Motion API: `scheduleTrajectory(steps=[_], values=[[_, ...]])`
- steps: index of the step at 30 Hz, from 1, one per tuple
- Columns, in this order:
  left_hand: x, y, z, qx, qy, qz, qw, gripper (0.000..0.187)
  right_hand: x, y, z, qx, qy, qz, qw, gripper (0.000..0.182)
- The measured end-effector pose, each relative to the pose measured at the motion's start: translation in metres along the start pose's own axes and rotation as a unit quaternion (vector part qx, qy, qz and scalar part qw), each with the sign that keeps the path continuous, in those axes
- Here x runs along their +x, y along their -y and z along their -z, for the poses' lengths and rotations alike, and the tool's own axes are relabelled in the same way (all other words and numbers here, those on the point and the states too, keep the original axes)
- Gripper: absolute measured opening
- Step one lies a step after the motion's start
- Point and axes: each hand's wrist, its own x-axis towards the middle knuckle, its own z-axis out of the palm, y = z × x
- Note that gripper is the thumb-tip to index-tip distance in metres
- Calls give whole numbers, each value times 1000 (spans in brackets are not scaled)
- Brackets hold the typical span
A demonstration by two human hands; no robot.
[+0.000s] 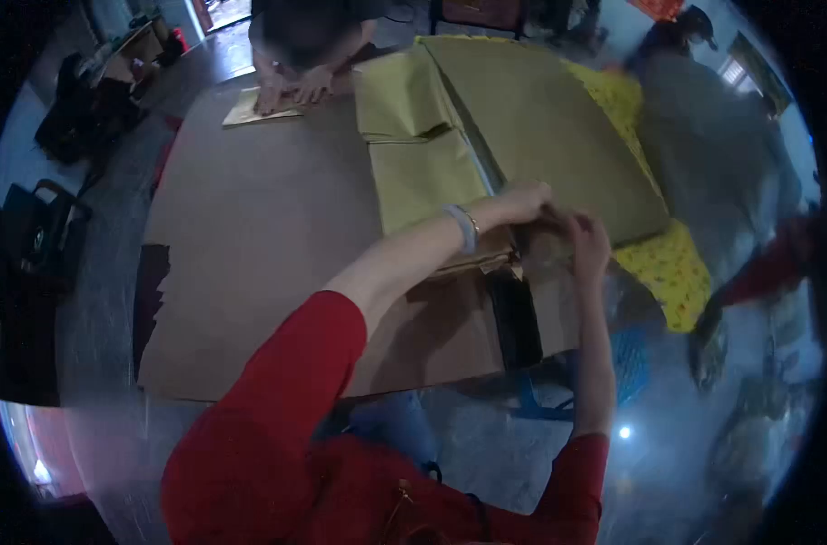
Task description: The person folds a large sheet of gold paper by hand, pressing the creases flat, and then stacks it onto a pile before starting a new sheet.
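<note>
Both of my hands are close together over the right part of the cardboard-covered table [268, 200]. My left hand [525, 202], with bands at the wrist, has its fingers closed on something I cannot make out. Fingers bent, my right hand [590, 241] pinches beside it; what it holds is too small to name. Stacks of yellow-brown paper [422, 177] lie left of my hands. Just below my hands is a long black object [515, 318]. A large brown board [540, 118] lies beyond them.
Across the table a person [304, 36] presses both hands on a folded paper piece [250, 109]. Yellow patterned cloth [668, 272] hangs at the right edge. A blue stool [631, 363] stands below. Another person [681, 36] is at the upper right.
</note>
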Motion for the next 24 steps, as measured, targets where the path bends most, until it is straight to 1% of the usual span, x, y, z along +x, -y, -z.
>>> scheduleTrajectory(steps=[1,3,5,6,7,8,9,10,11,12,13,15,16,17,18,19,20,22,24], values=[[1,-5,0,-16,-31,1,999,24,3,-1,0,-7,-20,47,999,31],[7,-19,3,-51,-112,54,991,19,1,6,7,-187,-81,98,974,46],[11,-30,20,-59,-193,-40,979,16,0,23,14,-263,-148,187,935,61],[14,-37,30,-51,-200,-38,978,16,0,29,18,-255,-150,194,935,61],[16,-47,41,-72,-236,-60,967,15,0,33,21,-262,-166,195,930,64],[21,-55,47,-95,-269,-84,955,15,0,33,25,-271,-183,194,925,66],[25,-61,55,-93,-272,-84,954,15,1,26,25,-214,-171,180,945,70],[30,-67,68,-83,-313,-109,940,14,2,28,26,-213,-172,182,944,70],[35,-71,79,-76,-351,-134,923,13,1,30,27,-191,-173,129,957,71],[40,-75,90,-59,-371,-140,916,14,-2,31,32,-173,-176,75,966,73],[39,-87,107,-47,-389,-149,908,15,-2,28,38,-182,-180,72,964,73],[41,-104,138,-44,-413,-171,894,18,5,5,43,-102,-191,33,976,74],[45,-112,156,-35,-435,-207,876,18,12,-19,50,-219,-213,1,952,75],[46,-122,175,-25,-457,-242,856,18,16,-14,59,-229,-223,-6,948,75],[35,-142,203,-6,-453,-253,855,22,21,-1,67,126,-242,-76,959,78],[24,-159,224,14,-448,-266,853,27,25,6,76,466,-232,-125,845,81],[19,-160,229,6,-442,-277,853,27,30,8,85,461,-246,-121,844,81],[10,-168,234,1,-437,-274,857,27,41,7,102,335,-264,-126,896,85],[0,-174,245,-1,-435,-268,860,28,53,9,116,206,-273,-135,930,89]])
